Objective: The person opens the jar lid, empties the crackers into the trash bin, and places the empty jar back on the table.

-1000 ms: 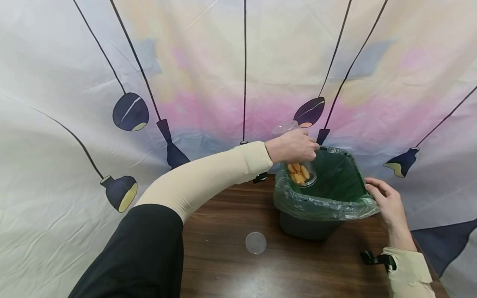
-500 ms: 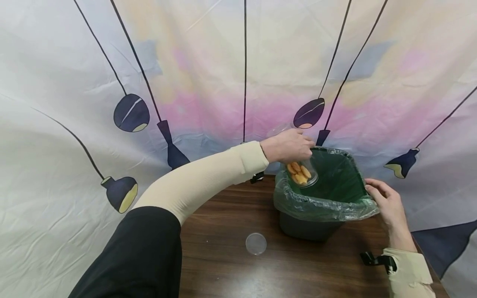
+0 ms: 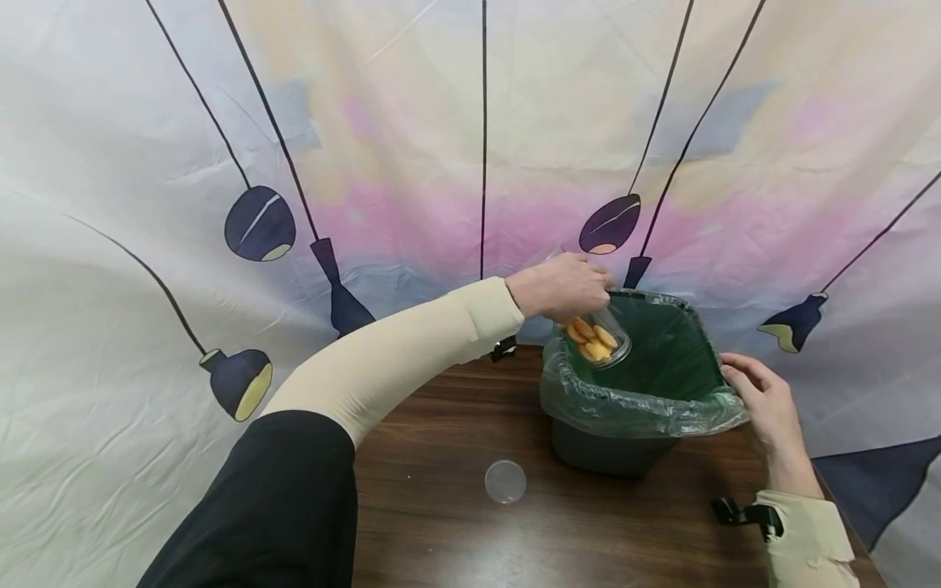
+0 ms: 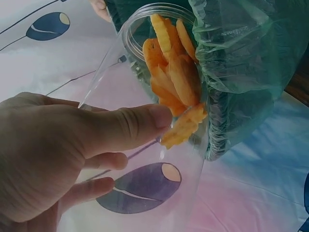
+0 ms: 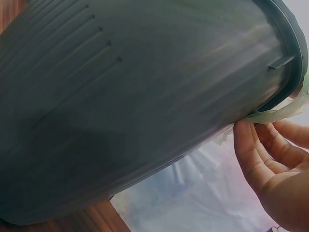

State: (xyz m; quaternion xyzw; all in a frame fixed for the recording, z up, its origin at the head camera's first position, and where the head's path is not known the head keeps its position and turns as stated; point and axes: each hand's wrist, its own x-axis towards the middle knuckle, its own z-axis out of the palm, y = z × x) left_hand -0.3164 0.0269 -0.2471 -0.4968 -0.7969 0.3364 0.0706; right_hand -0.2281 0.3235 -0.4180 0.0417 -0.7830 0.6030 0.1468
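My left hand (image 3: 560, 287) grips a clear plastic jar (image 3: 621, 339), tilted with its threaded mouth down inside the bin's rim. Orange, wavy-edged chips (image 4: 176, 67) lie bunched towards the mouth; one piece sits further back by my thumb. In the left wrist view the thumb presses along the jar's clear wall. A dark bin (image 3: 610, 449) stands on the table, lined with a green plastic bag (image 3: 647, 412) folded over its rim. My right hand (image 3: 768, 404) pinches the bag at the bin's right edge, fingertips right at the rim in the right wrist view.
A round clear lid (image 3: 505, 482) lies on the brown wooden table (image 3: 441, 523), in front and to the left of the bin. Behind the bin hangs a pale cloth (image 3: 412, 163) printed with dark lamps, close to the table's back edge.
My left hand has shifted slightly left, and the jar's mouth has swung a little right and down, so it tilts differently. The chips remain in the jar. My right hand holds still.
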